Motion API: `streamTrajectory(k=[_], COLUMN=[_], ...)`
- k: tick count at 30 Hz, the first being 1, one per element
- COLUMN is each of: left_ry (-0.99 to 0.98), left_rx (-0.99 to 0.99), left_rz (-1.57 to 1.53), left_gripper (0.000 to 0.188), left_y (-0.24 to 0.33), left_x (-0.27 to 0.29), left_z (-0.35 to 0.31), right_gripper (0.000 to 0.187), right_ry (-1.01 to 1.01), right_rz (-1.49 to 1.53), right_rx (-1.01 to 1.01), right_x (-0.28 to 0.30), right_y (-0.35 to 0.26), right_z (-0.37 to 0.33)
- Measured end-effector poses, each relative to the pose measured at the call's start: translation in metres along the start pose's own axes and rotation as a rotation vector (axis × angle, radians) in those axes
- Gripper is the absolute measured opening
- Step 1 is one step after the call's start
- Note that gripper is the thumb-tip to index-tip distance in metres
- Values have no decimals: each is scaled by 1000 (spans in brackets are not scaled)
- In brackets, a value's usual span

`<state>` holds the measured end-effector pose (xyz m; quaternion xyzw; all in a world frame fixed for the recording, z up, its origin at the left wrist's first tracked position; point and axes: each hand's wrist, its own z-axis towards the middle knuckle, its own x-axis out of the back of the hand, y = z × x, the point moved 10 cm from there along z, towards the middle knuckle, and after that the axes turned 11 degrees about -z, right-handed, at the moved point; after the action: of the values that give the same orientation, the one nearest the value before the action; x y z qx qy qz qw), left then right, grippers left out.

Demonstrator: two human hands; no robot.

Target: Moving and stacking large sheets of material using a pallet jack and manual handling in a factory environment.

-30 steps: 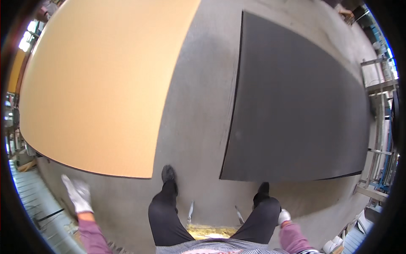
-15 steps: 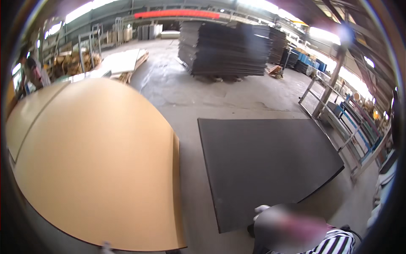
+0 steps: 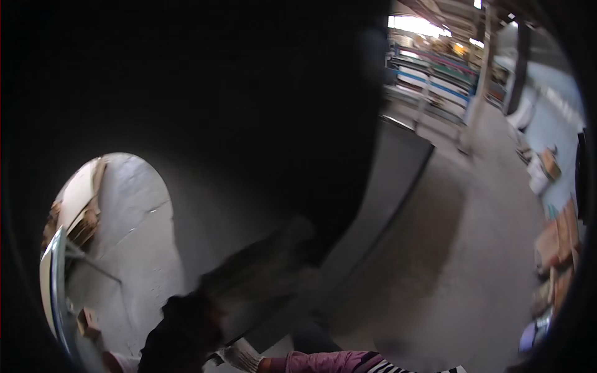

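dimly, the shadowed left hand (image 3: 261, 265) showed by a flat dark-grey sheet (image 3: 398, 161), the white-gloved right hand (image 3: 242, 357) near its edge; both hands' opening and hold were unclear.

The right hand (image 3: 241, 356) is gloved in white, its sleeve (image 3: 323, 362) pinkish mauve at six o'clock. Clothing (image 3: 390, 367) at five is striped black and white. The sheet (image 3: 398, 161) toward three is dark grey, the floor (image 3: 485, 261) at four paler grey.

Factory hall — metal rack (image 3: 432, 81), concrete floor (image 3: 491, 217), overhead roof beams (image 3: 457, 23).
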<state>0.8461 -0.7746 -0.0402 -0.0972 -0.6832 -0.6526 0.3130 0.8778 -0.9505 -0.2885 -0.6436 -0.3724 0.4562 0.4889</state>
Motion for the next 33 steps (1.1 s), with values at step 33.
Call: streamTrajectory(k=[33], left_ry=[912], left_rx=[1266], left_rz=[-735], left_gripper=[82], left_y=[-626], left_x=[-172], left_z=[-258], right_gripper=[32], right_ry=[689], right_rz=[105], right_rx=[-1091], right_x=[444], right_y=[369], right_z=[40])
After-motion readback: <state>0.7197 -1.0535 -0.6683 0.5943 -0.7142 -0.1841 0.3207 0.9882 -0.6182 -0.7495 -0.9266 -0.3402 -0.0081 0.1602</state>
